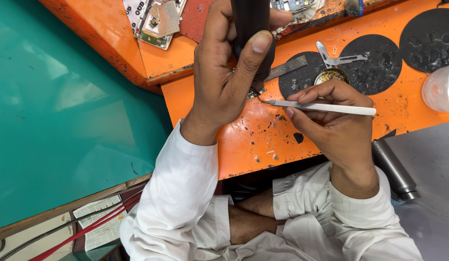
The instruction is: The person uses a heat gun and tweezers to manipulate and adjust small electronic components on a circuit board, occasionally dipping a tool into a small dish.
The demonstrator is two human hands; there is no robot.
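My left hand [229,72] grips a thick black tool handle [251,19] held upright, its lower end just over a tiny green circuit piece [256,93] on the orange workbench [243,145]. My right hand [330,116] holds slim silver tweezers [326,107] like a pen, the tip pointing left and almost touching the same small piece. The tool's tip is hidden behind my left thumb and palm.
Round black pads [374,63] lie on the bench at the right, with a small tin of yellowish paste [330,75], a metal blade [287,67] and another pair of tweezers [338,59]. Phone boards [154,19] lie at top, a metal cylinder [393,169] at right, a teal surface [65,111] at left.
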